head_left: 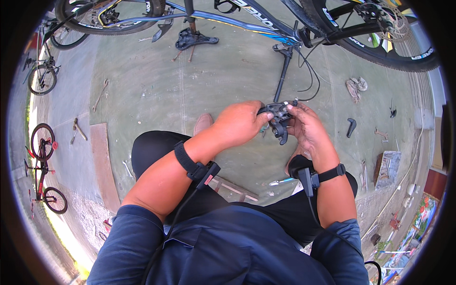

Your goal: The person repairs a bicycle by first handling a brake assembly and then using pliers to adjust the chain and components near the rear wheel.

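Observation:
A black bicycle shifter and brake lever unit [279, 124] is held in front of me, above my knees. My left hand [241, 119] is closed around its left side, the thumb pressed on the body. From the right, my right hand [306, 127] pinches its upper edge between thumb and fingers; whether a smaller part sits in those fingertips is hard to make out. Just beyond stands the black handlebar [283, 71] of an upside-down blue-grey bicycle [228, 20], with loose black cables [313, 78] curving down beside it.
The bicycle's saddle [195, 40] rests on the green floor. At the right lie a rag [355, 89], a black handlebar grip [351, 128], and a metal tray [387, 169]. A hammer [79, 128], a wrench [100, 95] and a brown board [105, 164] lie left. A red-black bicycle [42, 168] stands farther left.

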A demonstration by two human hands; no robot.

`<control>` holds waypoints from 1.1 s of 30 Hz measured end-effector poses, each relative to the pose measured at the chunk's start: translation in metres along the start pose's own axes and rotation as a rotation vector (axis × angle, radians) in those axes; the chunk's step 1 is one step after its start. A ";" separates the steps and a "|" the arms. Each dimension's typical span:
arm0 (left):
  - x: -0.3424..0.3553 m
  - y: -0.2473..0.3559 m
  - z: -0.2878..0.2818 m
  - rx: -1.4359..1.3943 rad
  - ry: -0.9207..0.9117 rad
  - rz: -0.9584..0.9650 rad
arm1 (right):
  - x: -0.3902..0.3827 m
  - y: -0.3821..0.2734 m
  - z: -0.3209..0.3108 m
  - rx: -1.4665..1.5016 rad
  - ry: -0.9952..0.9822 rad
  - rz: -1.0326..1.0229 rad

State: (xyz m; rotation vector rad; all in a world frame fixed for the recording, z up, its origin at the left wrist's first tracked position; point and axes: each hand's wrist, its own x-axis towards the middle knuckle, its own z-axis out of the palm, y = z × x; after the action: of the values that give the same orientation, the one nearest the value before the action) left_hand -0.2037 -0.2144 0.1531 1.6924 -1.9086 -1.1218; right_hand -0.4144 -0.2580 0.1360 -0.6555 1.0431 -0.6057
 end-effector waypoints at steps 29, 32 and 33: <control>0.008 -0.004 0.011 -0.146 0.007 -0.023 | 0.002 0.003 -0.003 -0.056 0.004 -0.003; 0.008 -0.003 0.012 -0.121 -0.004 -0.001 | 0.006 0.007 -0.005 -0.113 0.013 0.003; 0.007 -0.002 0.012 -0.092 -0.007 0.005 | 0.006 0.008 -0.005 -0.121 0.013 0.003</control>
State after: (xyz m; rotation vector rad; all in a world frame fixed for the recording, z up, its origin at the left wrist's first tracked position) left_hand -0.2123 -0.2173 0.1420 1.6356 -1.8353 -1.1953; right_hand -0.4155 -0.2585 0.1250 -0.7561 1.0987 -0.5476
